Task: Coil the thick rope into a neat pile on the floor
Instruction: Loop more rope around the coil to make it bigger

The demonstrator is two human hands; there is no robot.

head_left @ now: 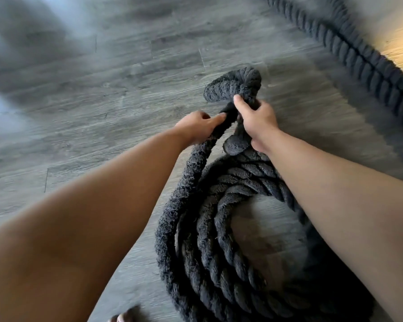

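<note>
The thick rope lies in several stacked loops on the grey plank floor between the person's forearms. A further stretch of it runs across the floor at the upper right, well apart from the pile. The left grip is curled round the outermost strand where it rises off the pile, forefinger laid along it, and the right grip, just beside it, is closed on a bent hump of rope at the coil's far edge.

Grey wood-plank floor, sunlit corner.
</note>
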